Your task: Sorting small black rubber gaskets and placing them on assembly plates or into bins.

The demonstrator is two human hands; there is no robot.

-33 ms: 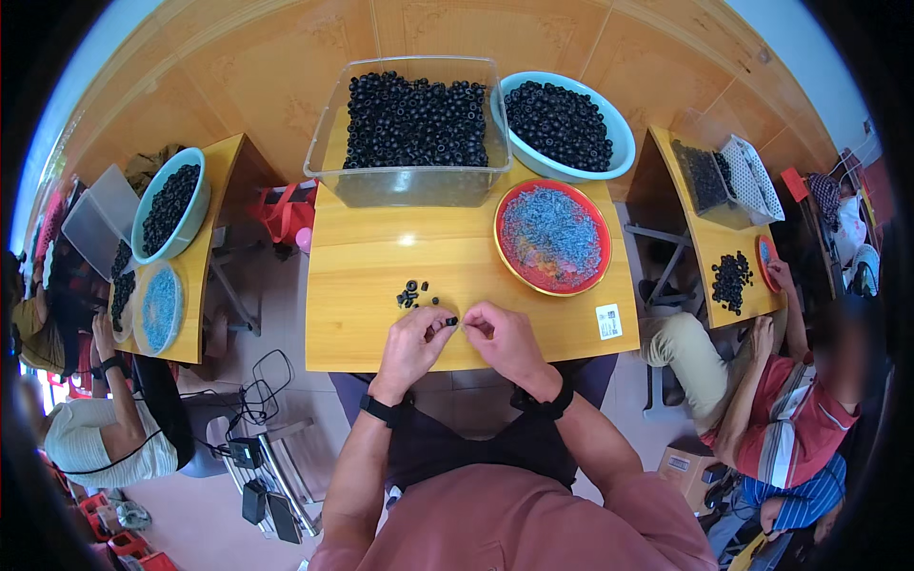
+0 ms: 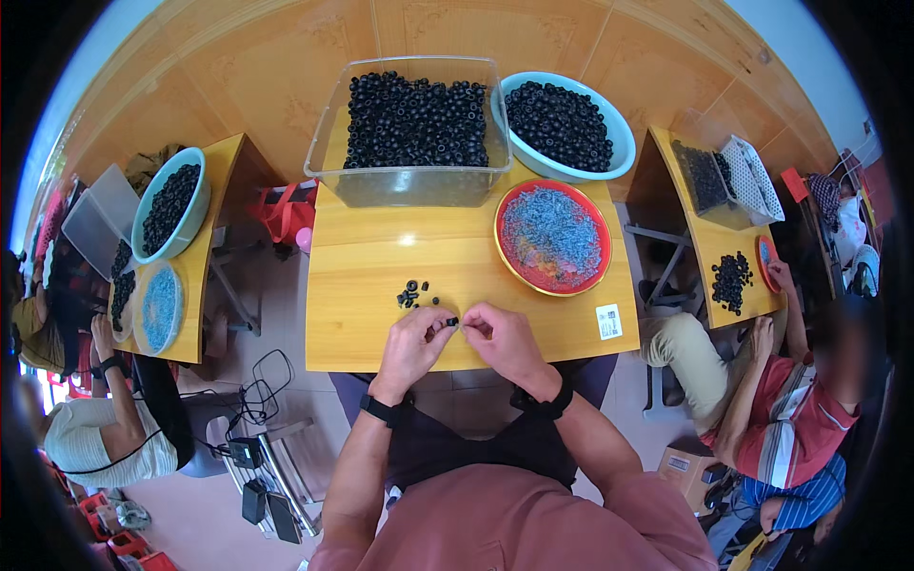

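Observation:
Near the front edge of the table, my left hand [image 2: 412,338] pinches a small black cylindrical part [image 2: 451,322] between thumb and fingers. Close beside it on the right, my right hand [image 2: 500,335] is closed in a pinch. Whatever lies between its fingertips is too small to make out. Just beyond my left hand lies a small group of loose black ring-shaped parts [image 2: 411,285]. To the right, a round red tray [image 2: 501,249] holds a heap of tiny bluish-silver pieces [image 2: 550,224].
At the back stand a clear plastic bin [image 2: 409,188] and a light-blue basin [image 2: 624,143], both full of black parts. A white label [image 2: 609,322] sticks to the table [image 2: 367,243] at right. People work at side tables left and right; cables [image 2: 262,385] lie lower left.

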